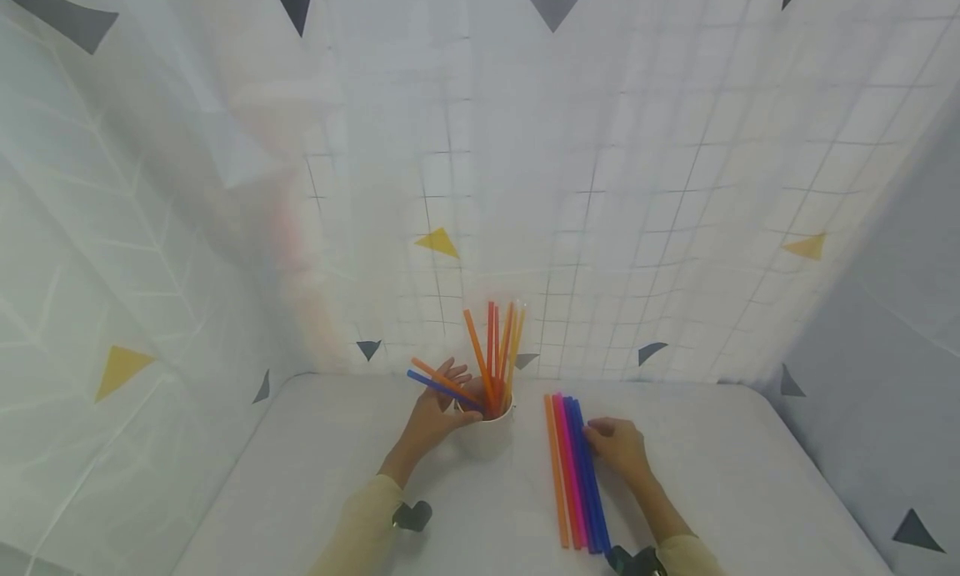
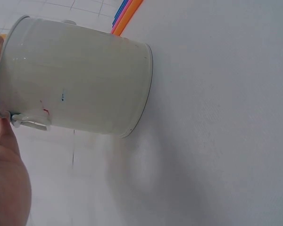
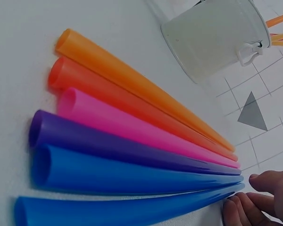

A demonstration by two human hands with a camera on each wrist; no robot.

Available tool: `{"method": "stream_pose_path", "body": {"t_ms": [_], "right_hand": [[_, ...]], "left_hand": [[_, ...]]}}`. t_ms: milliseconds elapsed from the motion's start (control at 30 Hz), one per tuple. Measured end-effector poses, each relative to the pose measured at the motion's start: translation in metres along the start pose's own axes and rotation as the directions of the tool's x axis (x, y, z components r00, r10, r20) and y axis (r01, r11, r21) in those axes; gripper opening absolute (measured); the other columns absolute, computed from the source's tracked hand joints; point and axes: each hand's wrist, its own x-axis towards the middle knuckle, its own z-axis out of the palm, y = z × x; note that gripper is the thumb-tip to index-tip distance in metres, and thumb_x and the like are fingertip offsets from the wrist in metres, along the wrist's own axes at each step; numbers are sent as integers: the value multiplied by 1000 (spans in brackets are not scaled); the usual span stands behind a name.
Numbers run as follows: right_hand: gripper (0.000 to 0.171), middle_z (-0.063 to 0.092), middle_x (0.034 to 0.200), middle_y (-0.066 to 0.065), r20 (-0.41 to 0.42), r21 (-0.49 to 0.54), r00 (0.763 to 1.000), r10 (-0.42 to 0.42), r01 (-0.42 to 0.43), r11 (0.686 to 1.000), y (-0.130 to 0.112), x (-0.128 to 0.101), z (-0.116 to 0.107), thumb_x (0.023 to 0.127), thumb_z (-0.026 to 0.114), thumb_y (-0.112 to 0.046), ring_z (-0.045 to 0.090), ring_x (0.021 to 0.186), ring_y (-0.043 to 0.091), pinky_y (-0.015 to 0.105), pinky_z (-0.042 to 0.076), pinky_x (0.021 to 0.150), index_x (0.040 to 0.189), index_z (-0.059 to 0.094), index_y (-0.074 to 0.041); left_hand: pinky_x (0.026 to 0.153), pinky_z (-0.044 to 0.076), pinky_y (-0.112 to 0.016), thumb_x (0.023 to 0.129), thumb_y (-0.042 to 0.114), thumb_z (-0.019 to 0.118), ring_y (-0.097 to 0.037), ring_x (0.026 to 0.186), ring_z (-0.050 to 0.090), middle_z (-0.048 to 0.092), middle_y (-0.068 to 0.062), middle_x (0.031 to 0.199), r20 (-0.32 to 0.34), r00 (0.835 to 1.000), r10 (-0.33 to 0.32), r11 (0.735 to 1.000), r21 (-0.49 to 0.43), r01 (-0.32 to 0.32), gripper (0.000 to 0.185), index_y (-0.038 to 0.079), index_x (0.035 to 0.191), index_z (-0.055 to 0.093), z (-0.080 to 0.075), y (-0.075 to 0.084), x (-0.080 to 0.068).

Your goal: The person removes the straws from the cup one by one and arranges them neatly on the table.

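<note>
A white bucket (image 1: 483, 443) with small side handles stands on the table, several orange, red and yellow straws (image 1: 495, 351) upright in it. An orange straw (image 1: 431, 372) and a blue straw (image 1: 435, 384) lean left over my left hand (image 1: 438, 405), which grips the bucket's rim, thumb in front and fingers behind. Right of the bucket, several straws lie side by side: orange (image 3: 141, 84), red-orange (image 3: 132, 103), pink (image 3: 141, 127), purple (image 3: 132, 150) and blue (image 3: 122, 174). My right hand (image 1: 618, 447) pinches the far end of the outermost blue straw (image 3: 118, 212).
The white table (image 1: 300, 476) meets a hanging white sheet (image 1: 637, 267) with grid lines and triangles behind the bucket. More sheeting hangs at the left (image 1: 150, 267) and right (image 1: 900, 351).
</note>
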Motion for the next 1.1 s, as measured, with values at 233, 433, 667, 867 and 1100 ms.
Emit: {"method": "stream_pose_path", "body": {"t_ms": [233, 433, 667, 867, 1100], "right_hand": [[37, 70, 104, 14, -20, 2, 1000, -21, 21, 1000, -4, 6, -4, 93, 66, -28, 68, 91, 24, 41, 58, 76, 117, 66, 1], [34, 70, 102, 13, -38, 39, 995, -97, 98, 994, -29, 11, -11, 94, 65, -27, 69, 83, 20, 36, 59, 71, 117, 66, -2], [30, 72, 101, 12, -83, 44, 966, -244, 248, 968, -75, 7, -18, 93, 68, -26, 70, 87, 24, 38, 59, 75, 113, 70, -4], [27, 73, 99, 9, -101, 121, 952, -290, 301, 946, -116, -4, -15, 92, 69, -24, 70, 88, 23, 34, 59, 74, 112, 71, -6], [22, 73, 93, 5, -109, 256, 933, -344, 361, 897, -143, -18, -5, 91, 71, -24, 71, 79, 22, 27, 59, 65, 107, 73, -8]], "left_hand": [[110, 32, -44, 81, 15, 81, -20, 135, 44, 44, -1, 149, 12, 1000, -28, 1000, -4, 28, 97, 22, 155, 20, 0, 9, 0], [111, 32, -44, 78, 20, 83, -17, 133, 46, 47, 4, 146, -6, 1000, -17, 1000, -21, 17, 96, 26, 154, 24, -2, 3, 1], [109, 33, -50, 79, 25, 83, -20, 134, 46, 46, 3, 147, 11, 1000, -8, 1000, 7, 8, 97, 25, 155, 23, -1, 3, -1], [108, 33, -51, 79, 24, 83, -21, 134, 46, 47, 2, 147, 7, 1000, -10, 1000, 19, 10, 97, 25, 155, 23, 0, 2, -1], [109, 34, -48, 78, 25, 84, -18, 133, 46, 47, 5, 146, 0, 1000, -14, 1000, 14, 14, 98, 26, 154, 23, 0, 2, -1]]}}
